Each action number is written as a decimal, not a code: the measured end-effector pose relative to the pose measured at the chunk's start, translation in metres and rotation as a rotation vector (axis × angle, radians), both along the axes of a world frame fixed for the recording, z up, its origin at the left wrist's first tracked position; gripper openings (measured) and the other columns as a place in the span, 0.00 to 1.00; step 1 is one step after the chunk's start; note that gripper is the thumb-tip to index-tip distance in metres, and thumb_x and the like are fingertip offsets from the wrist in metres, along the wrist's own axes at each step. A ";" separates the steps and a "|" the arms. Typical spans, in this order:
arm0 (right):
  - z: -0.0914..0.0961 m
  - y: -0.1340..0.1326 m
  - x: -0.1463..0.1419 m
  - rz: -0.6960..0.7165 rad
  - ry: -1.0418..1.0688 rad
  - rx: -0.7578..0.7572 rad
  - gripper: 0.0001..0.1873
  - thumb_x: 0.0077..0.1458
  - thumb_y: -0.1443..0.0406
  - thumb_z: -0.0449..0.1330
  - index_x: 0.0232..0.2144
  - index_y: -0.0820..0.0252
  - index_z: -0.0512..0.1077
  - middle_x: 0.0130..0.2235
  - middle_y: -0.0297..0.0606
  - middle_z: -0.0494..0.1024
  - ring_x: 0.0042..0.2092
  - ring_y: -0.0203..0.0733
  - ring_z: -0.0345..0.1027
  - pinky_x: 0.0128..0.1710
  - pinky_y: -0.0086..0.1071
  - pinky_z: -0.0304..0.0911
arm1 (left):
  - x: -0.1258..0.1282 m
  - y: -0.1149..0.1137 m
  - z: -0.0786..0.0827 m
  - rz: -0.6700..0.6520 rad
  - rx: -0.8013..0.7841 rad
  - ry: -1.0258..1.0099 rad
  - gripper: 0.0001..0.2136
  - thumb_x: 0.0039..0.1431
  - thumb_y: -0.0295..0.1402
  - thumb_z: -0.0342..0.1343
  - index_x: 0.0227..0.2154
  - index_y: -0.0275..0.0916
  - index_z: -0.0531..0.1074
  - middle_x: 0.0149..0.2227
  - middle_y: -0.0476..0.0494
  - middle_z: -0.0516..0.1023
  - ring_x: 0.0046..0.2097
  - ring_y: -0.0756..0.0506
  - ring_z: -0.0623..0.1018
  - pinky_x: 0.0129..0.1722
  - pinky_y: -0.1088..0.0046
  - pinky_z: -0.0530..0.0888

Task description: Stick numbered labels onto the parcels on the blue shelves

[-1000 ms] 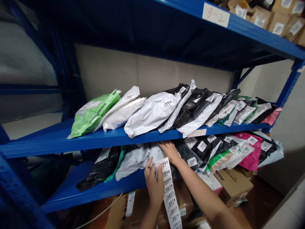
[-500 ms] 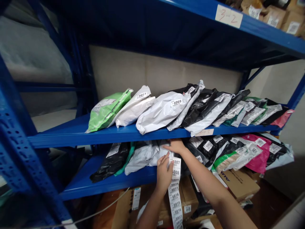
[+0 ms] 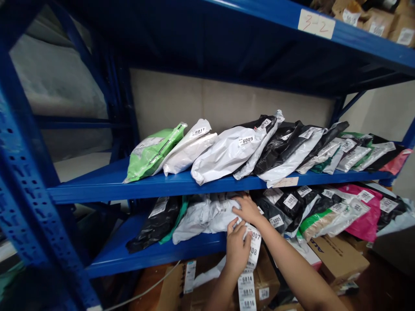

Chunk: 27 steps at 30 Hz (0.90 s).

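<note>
My left hand [image 3: 237, 250] grips the top of a long strip of white numbered stickers [image 3: 249, 276] that hangs down in front of the lower shelf. The sticker marked 6007 is at its upper end. My right hand [image 3: 248, 209] reaches under the middle shelf, its fingers pinched at the strip's top edge and resting on a grey-white mailer bag [image 3: 207, 216]. Black bags with number labels [image 3: 285, 205] lie just right of that hand.
A blue metal rack [image 3: 155, 185] holds a leaning row of green, white and black mailer bags [image 3: 227, 151] on the middle shelf. Cardboard boxes [image 3: 337, 259] stand on the floor below. The top beam carries a label reading 3-2 [image 3: 316, 23].
The view has shifted left and the hands now sit further right in it. My left hand rose on the sticker strip and my right hand came down onto the strip's top by the grey-white bag.
</note>
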State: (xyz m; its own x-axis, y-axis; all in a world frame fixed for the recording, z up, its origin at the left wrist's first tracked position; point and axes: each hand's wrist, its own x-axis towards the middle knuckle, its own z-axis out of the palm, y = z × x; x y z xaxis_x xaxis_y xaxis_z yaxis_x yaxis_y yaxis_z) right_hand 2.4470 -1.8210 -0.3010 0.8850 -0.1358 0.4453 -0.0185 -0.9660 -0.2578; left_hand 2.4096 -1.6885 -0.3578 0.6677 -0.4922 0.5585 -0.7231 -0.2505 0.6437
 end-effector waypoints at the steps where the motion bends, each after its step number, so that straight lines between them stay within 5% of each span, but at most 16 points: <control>1: -0.001 0.000 0.000 -0.002 -0.002 0.004 0.23 0.53 0.59 0.57 0.52 0.53 0.70 0.48 0.47 0.72 0.51 0.52 0.63 0.49 0.39 0.58 | 0.000 0.000 -0.001 0.004 0.005 -0.002 0.12 0.61 0.33 0.47 0.41 0.37 0.75 0.50 0.40 0.75 0.59 0.36 0.63 0.57 0.52 0.64; 8: -0.005 0.002 0.001 0.034 -0.019 0.033 0.22 0.54 0.60 0.56 0.52 0.52 0.68 0.47 0.45 0.69 0.52 0.50 0.60 0.51 0.39 0.57 | 0.000 0.003 -0.008 0.029 0.035 -0.102 0.15 0.63 0.31 0.44 0.46 0.35 0.72 0.52 0.39 0.74 0.59 0.37 0.63 0.55 0.52 0.68; 18: -0.023 0.000 0.008 0.091 -0.089 0.116 0.19 0.57 0.63 0.53 0.51 0.49 0.67 0.49 0.42 0.65 0.52 0.49 0.58 0.52 0.42 0.59 | 0.022 -0.016 -0.066 0.147 -0.131 -0.343 0.08 0.59 0.25 0.47 0.36 0.40 0.71 0.52 0.44 0.74 0.59 0.38 0.63 0.52 0.57 0.71; 27: -0.023 -0.001 0.012 0.071 -0.079 0.157 0.19 0.56 0.65 0.54 0.50 0.49 0.68 0.47 0.41 0.66 0.51 0.49 0.60 0.51 0.43 0.60 | 0.027 -0.023 -0.068 0.188 -0.168 -0.381 0.09 0.59 0.24 0.46 0.33 0.41 0.71 0.49 0.44 0.76 0.57 0.40 0.68 0.49 0.62 0.73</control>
State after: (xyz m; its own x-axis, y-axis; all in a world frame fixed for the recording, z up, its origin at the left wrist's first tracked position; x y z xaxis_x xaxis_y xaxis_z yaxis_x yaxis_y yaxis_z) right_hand 2.4595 -1.8216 -0.3244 0.8582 -0.1481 0.4915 0.0740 -0.9118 -0.4038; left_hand 2.4366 -1.7114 -0.4262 0.4682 -0.2637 0.8433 -0.8681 -0.3155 0.3833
